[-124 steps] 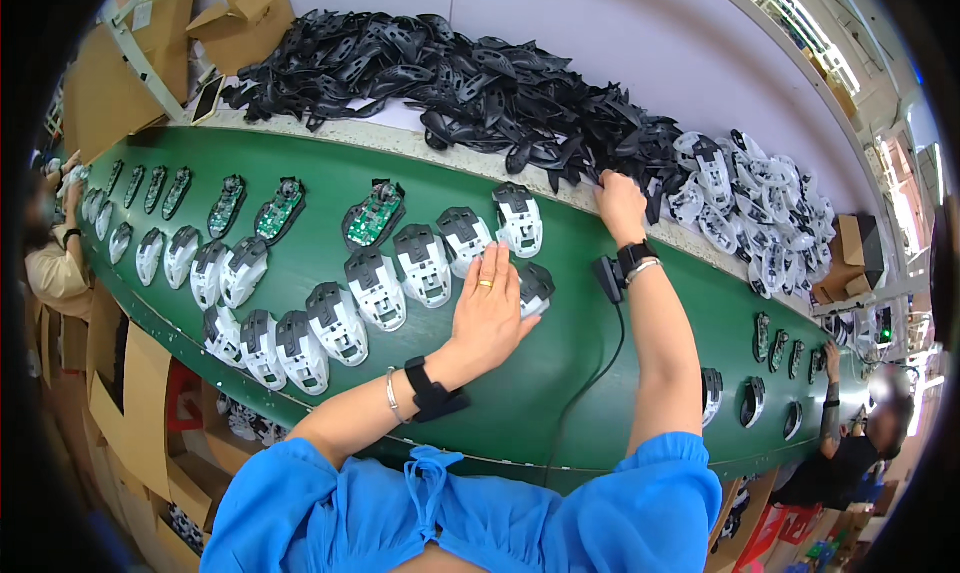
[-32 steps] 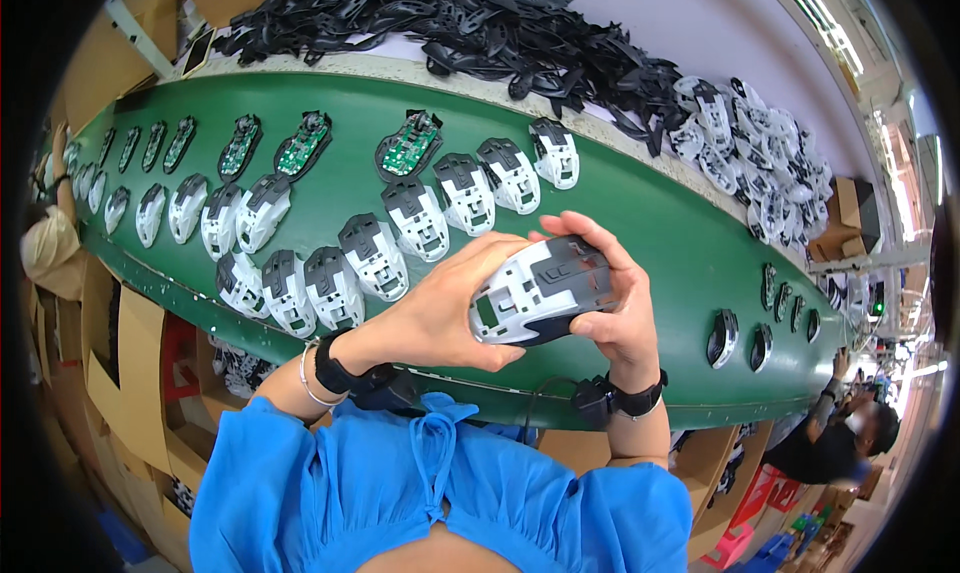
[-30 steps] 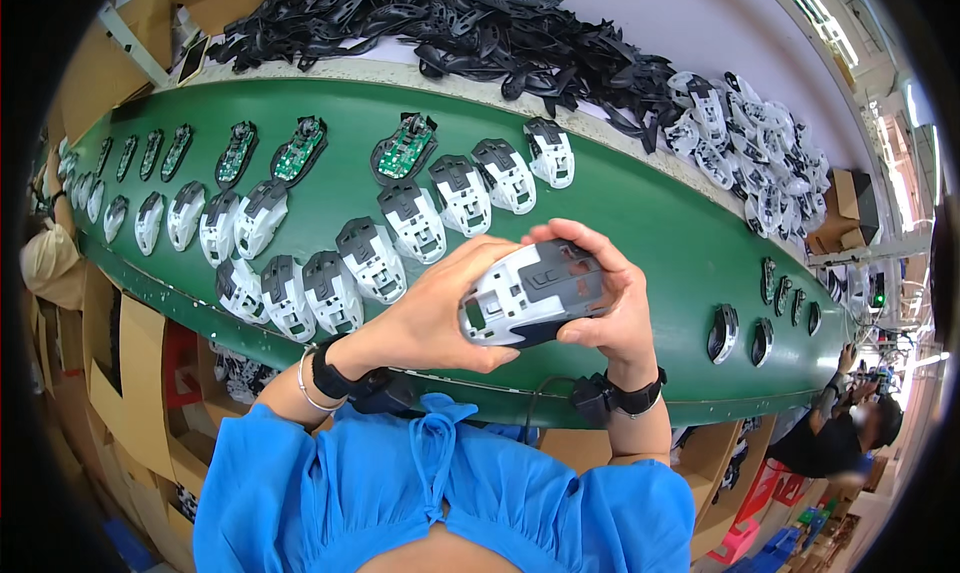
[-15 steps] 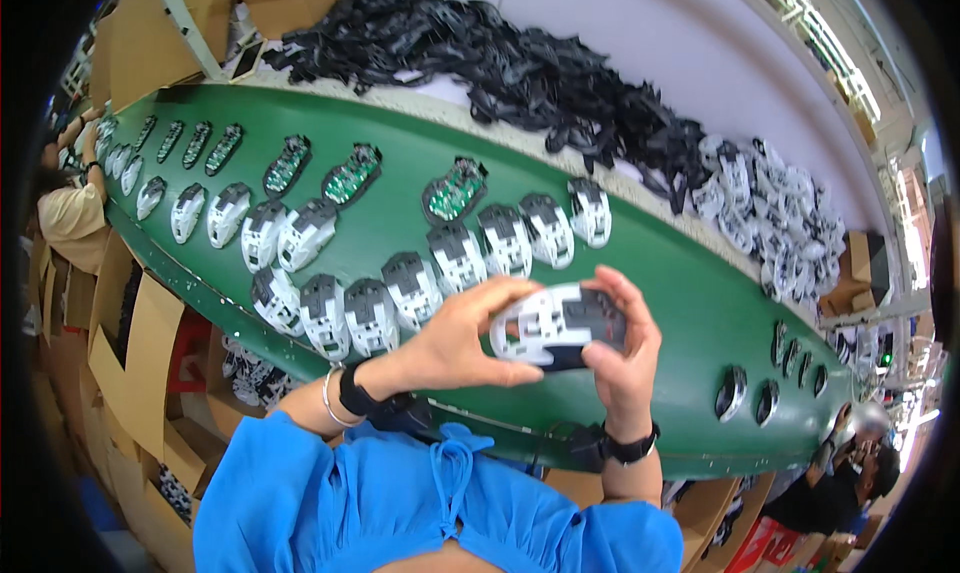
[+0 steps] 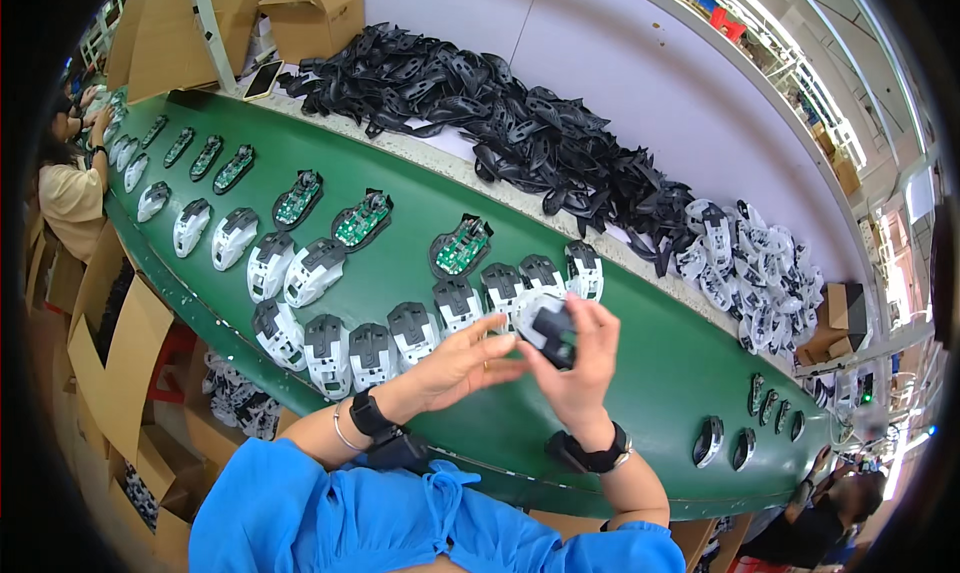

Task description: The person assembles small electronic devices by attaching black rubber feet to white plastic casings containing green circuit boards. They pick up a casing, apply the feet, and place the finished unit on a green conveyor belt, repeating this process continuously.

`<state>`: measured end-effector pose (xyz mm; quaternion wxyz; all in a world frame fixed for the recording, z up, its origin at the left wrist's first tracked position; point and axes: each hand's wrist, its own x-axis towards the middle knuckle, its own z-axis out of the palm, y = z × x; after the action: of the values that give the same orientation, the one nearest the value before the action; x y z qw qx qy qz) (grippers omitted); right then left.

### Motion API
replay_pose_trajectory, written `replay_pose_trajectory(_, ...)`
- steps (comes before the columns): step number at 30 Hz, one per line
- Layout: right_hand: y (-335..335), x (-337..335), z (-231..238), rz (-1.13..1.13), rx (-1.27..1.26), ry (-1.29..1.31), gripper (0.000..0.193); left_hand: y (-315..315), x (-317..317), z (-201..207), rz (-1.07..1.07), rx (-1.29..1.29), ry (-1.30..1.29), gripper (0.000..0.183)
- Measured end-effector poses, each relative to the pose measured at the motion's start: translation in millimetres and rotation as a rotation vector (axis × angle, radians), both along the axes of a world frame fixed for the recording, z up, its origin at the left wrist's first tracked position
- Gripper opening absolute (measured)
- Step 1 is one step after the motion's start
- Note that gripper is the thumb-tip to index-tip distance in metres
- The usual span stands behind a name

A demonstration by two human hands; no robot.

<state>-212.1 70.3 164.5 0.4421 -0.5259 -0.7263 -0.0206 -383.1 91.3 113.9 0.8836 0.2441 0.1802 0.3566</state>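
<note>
My right hand (image 5: pixel 583 378) grips a white and dark grey mouse shell (image 5: pixel 549 335), held tilted above the green work surface. Close beside it, my left hand (image 5: pixel 462 369) has its fingers stretched out and apart; its fingertips are near the right thumb, and I cannot tell whether they touch. Around the hands stand several similar shells, such as a grey-topped mouse shell (image 5: pixel 412 331) left of the held one. Farther back lies a black mouse base with a green circuit board (image 5: pixel 462 247).
Black plastic parts (image 5: pixel 450 93) are heaped along the far ledge, beside a pile of white shells (image 5: pixel 745 273). A phone (image 5: pixel 263 80) lies near an open cardboard box (image 5: pixel 315 18). Other people sit at both ends of the green surface (image 5: pixel 640 373). Cardboard boxes stand below at left.
My left hand has come off the mouse shell and opened. My right hand has moved slightly left with the shell, which is now turned and tilted. The view has shifted a little.
</note>
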Motion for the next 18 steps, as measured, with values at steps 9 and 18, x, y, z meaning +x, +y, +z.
replay_pose_trajectory(9,110,18,3,0.324,-0.412,0.190,0.037,14,-8,-16,0.142,-0.154,0.066,0.043)
replay_pose_trajectory(18,288,69,-90,-0.259,-0.882,1.073,0.015,6,-19,-25,0.086,-0.081,0.179,0.039)
